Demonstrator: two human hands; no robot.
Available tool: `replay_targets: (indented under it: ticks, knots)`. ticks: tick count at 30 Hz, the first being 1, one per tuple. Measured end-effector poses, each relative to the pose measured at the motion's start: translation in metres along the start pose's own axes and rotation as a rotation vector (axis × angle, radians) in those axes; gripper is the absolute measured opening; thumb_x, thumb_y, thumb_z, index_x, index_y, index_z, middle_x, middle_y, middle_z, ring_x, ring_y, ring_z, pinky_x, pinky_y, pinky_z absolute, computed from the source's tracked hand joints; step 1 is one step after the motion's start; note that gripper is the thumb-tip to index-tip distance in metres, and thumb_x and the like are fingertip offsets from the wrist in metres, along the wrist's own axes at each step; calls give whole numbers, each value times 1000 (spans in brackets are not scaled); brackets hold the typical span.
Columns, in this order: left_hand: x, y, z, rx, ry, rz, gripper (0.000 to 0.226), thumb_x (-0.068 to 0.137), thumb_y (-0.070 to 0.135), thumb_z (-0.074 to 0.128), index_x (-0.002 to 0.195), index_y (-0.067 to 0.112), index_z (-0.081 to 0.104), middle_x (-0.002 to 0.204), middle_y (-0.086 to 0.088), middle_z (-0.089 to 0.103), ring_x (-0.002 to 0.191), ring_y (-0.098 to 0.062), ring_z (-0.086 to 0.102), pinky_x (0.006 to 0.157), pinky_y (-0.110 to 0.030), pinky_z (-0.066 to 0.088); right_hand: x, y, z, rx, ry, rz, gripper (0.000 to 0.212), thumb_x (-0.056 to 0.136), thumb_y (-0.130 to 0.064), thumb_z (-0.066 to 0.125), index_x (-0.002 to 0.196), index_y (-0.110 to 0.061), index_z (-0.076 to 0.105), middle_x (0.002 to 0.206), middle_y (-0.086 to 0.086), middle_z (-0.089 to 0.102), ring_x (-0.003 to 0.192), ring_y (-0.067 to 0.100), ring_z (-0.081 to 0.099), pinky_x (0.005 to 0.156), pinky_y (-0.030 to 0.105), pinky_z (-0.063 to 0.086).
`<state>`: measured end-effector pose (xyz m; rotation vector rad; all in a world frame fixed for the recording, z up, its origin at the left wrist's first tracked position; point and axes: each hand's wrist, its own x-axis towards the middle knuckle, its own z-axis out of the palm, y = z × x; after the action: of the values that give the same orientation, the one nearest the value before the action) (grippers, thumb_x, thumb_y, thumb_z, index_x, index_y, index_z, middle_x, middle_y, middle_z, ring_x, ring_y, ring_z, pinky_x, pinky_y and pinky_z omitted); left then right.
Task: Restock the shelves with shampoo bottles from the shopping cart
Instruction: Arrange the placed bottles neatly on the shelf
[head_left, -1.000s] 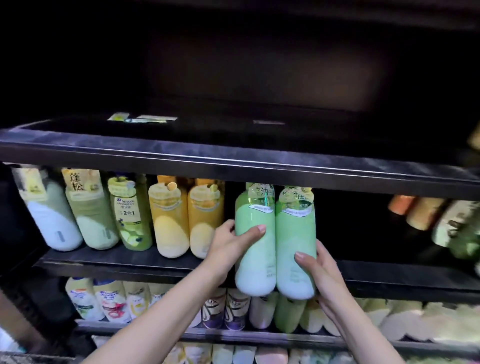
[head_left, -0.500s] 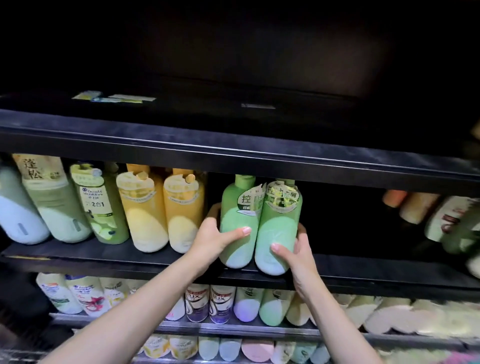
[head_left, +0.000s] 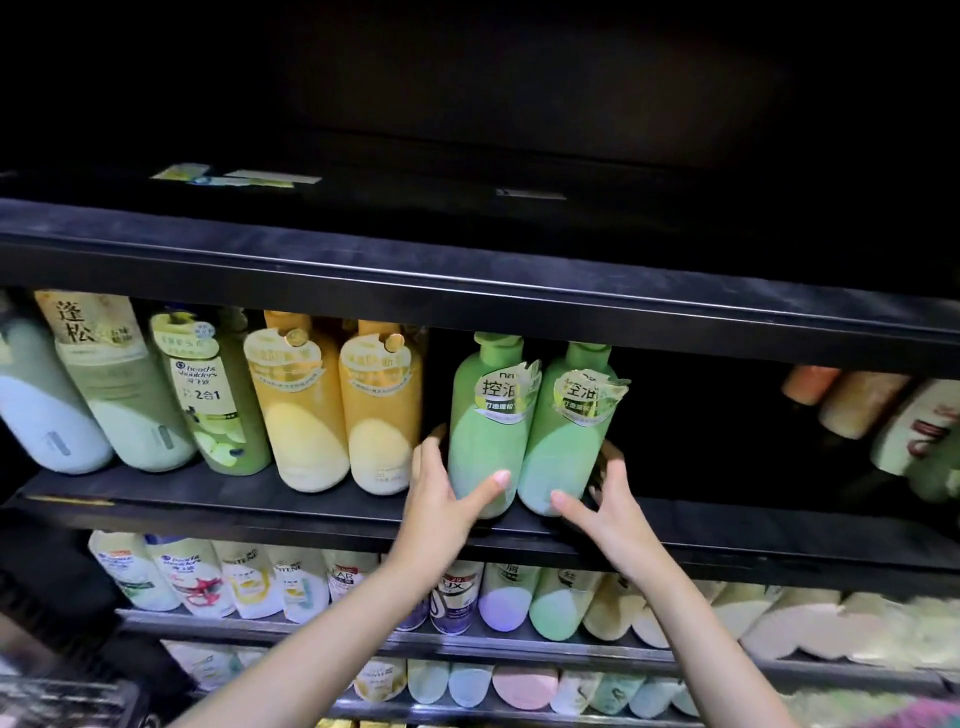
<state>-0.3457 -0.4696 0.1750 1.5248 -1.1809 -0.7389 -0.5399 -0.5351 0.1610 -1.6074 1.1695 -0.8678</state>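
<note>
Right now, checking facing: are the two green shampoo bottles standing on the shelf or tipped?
Standing: both green shampoo bottles rest bases down on the black shelf, leaning slightly.

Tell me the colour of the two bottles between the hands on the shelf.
Both bottles are green, paler toward the base, with silvery neck labels; the head view shows this.
</note>
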Motion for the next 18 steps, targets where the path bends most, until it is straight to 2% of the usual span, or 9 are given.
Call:
replay_targets:
  ticks: [1, 3, 6, 8, 11, 13, 16, 18]
  knots:
    - [-3, -2, 5, 54, 55, 8, 93, 67, 48, 78, 138, 12, 29, 131, 3, 38, 123, -11, 40, 108, -31, 33, 0, 0, 5, -50, 32, -5, 88, 64, -45, 83, 130, -23, 29, 135, 1, 46, 122, 8, 49, 105, 29, 40]
    - [-4, -7, 14, 88, 149, -8, 104, 62, 41, 84, 140, 10, 23, 133, -3, 38, 122, -17, 45, 104, -36, 39, 3, -3, 14, -137, 152, -7, 86, 54, -51, 84, 119, -22, 35, 125, 5, 48, 117, 15, 51, 101, 37, 44]
    - [-1, -12, 21, 75, 234, -38, 92, 60, 36, 86, 132, 12, 33, 124, -4, 51, 113, -19, 53, 94, -34, 46, 14, 2, 17, -163, 251, -21, 79, 47, -61, 81, 108, -26, 44, 111, 5, 59, 106, 20, 60, 91, 43, 51]
    - [1, -14, 23, 75, 263, -24, 79, 64, 35, 83, 126, 12, 40, 122, -4, 54, 112, -20, 53, 93, -33, 45, 17, -1, 15, -180, 244, -45, 69, 53, -51, 84, 107, -26, 49, 106, 3, 64, 99, 17, 64, 87, 39, 54]
    - [8, -16, 25, 81, 250, -4, 54, 76, 29, 75, 117, 10, 45, 117, -8, 57, 110, -25, 52, 93, -38, 43, 21, -15, 16, -183, 220, -69, 48, 67, -20, 85, 103, -26, 52, 100, -1, 69, 88, 9, 66, 82, 24, 50]
    - [17, -16, 28, 93, 236, -31, 41, 82, 24, 71, 109, 5, 46, 109, -15, 57, 105, -31, 53, 90, -40, 43, 27, -20, 19, -178, 212, -97, 43, 70, -14, 83, 102, -21, 55, 100, 1, 69, 88, 11, 65, 82, 22, 48]
    - [32, -13, 28, 117, 218, -47, 41, 84, 14, 67, 112, -6, 47, 107, -26, 60, 105, -37, 56, 91, -45, 44, 39, -21, 25, -155, 239, -83, 62, 69, -13, 83, 122, -14, 50, 109, 1, 66, 96, 14, 64, 85, 23, 47]
    - [40, -9, 26, 109, 206, -29, 55, 81, 10, 69, 123, -10, 40, 112, -29, 61, 109, -37, 58, 93, -44, 46, 47, -18, 28, -104, 239, -46, 57, 68, -14, 84, 116, -20, 53, 113, 2, 66, 102, 16, 64, 90, 28, 50]
